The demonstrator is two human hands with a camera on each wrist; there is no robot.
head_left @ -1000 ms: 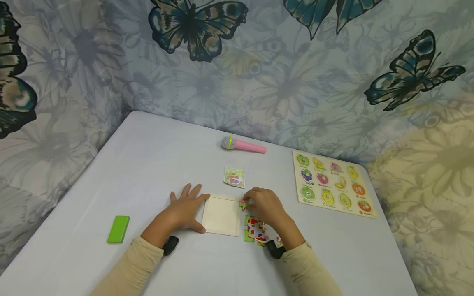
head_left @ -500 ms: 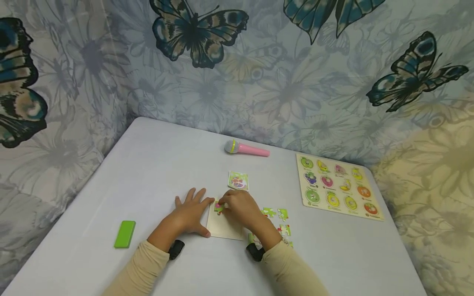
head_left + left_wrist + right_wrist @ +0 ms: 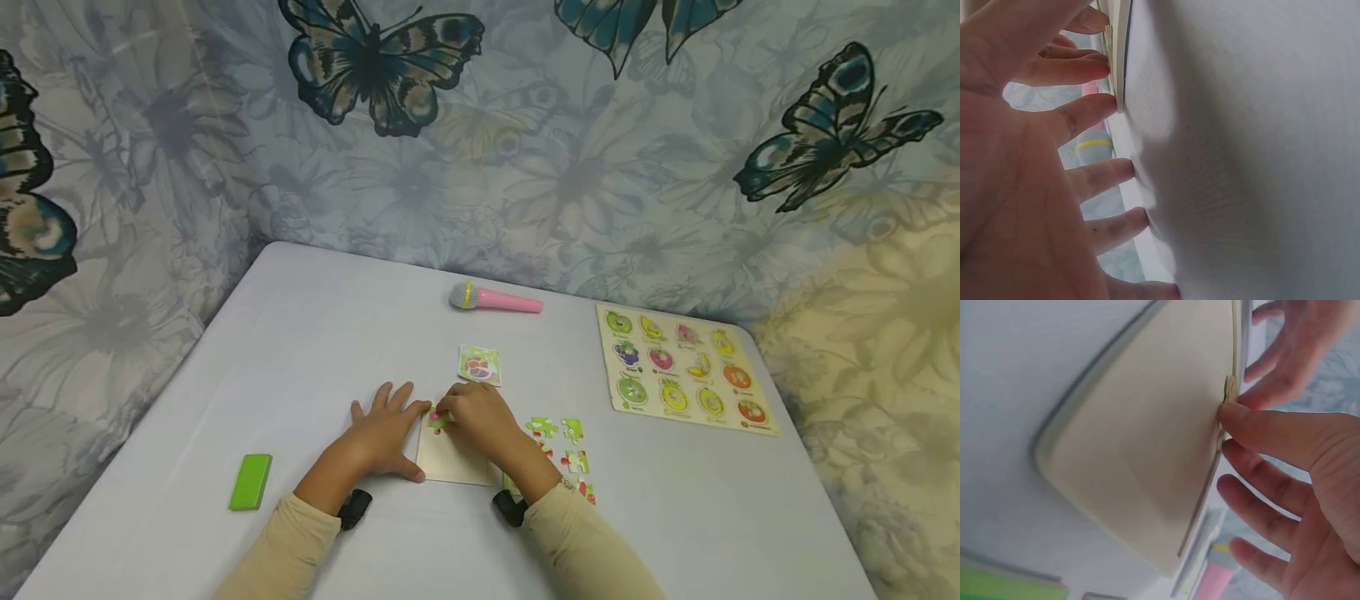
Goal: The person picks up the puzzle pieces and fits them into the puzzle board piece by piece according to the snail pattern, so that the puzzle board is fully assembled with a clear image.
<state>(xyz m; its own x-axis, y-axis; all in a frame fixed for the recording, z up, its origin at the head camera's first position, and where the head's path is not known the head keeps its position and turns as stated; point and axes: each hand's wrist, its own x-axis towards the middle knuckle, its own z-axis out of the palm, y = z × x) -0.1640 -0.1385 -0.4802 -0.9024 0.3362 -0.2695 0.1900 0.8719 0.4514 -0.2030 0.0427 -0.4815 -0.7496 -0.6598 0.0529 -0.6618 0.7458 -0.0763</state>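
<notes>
A small square wooden puzzle tray (image 3: 453,465) lies flat before me with a bare pale base. My left hand (image 3: 375,440) has its fingers spread, with index finger and thumb touching the tray's left edge; in the left wrist view its other fingertips (image 3: 1124,167) rest on the table. At the tray's far left corner my right hand (image 3: 483,425) pinches a green jigsaw piece (image 3: 435,420) between thumb and finger. The right wrist view has that piece (image 3: 1230,389) against the raised rim. Several loose jigsaw pieces (image 3: 575,462) lie right of the tray, partly hidden by the right wrist.
Behind the tray lies a small fruit picture square (image 3: 479,365). Farther back is a pink toy microphone (image 3: 501,300). A fruit board (image 3: 686,371) lies at the back right, and a green block (image 3: 250,482) at the left. Patterned walls border the table.
My right hand has carried the jigsaw piece from the loose pieces leftward to the tray's far left corner, and stays there since half a second ago. The left hand has kept its place.
</notes>
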